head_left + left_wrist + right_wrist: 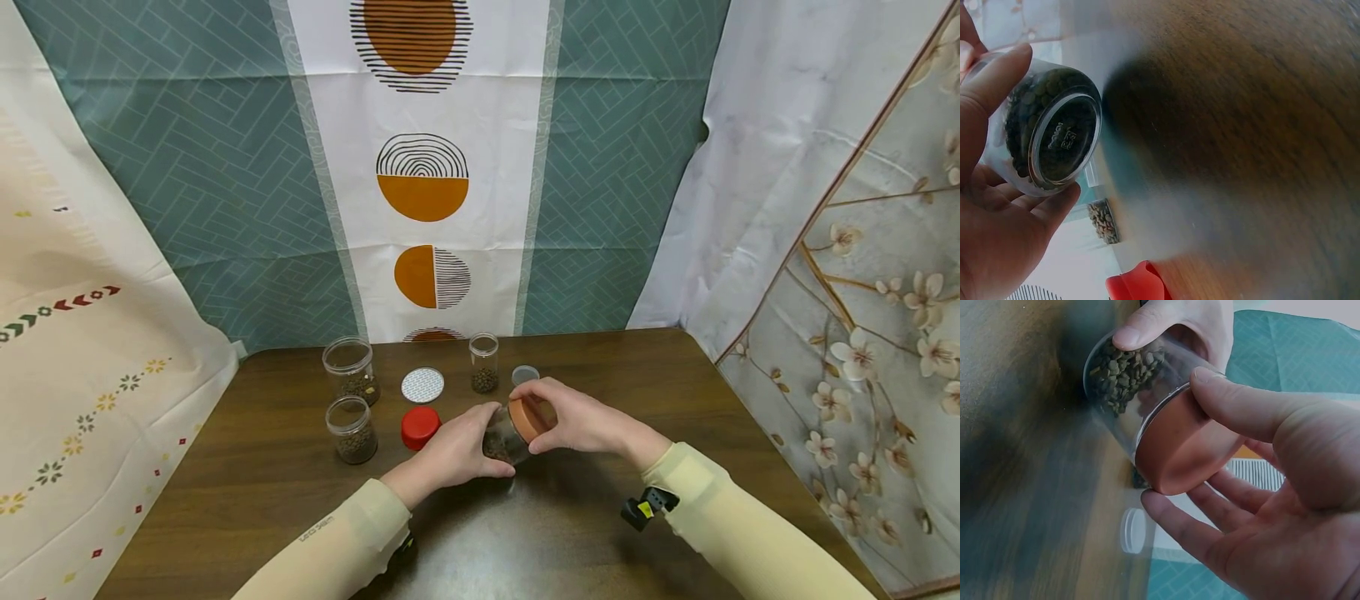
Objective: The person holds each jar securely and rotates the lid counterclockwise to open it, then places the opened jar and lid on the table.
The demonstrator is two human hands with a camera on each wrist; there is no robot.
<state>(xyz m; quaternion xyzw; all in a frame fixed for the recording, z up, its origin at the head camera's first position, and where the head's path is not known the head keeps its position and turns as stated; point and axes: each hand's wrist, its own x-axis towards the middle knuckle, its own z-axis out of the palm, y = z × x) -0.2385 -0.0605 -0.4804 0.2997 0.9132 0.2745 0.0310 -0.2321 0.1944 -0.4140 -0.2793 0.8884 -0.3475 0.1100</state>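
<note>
A clear jar partly filled with brown pellets is held tilted over the table, its base toward the left. My left hand grips the jar's body, thumb on one side and fingers on the other; the left wrist view shows the jar's round base. On the jar's mouth sits an orange-brown lid. My right hand holds that lid by its rim between thumb and fingers. Just left of the left hand lies a red lid.
Two open jars with pellets, a rear one and a front one, stand at the left. Farther back are a white patterned disc, a slim open jar and a small whitish lid. All rest on the brown table.
</note>
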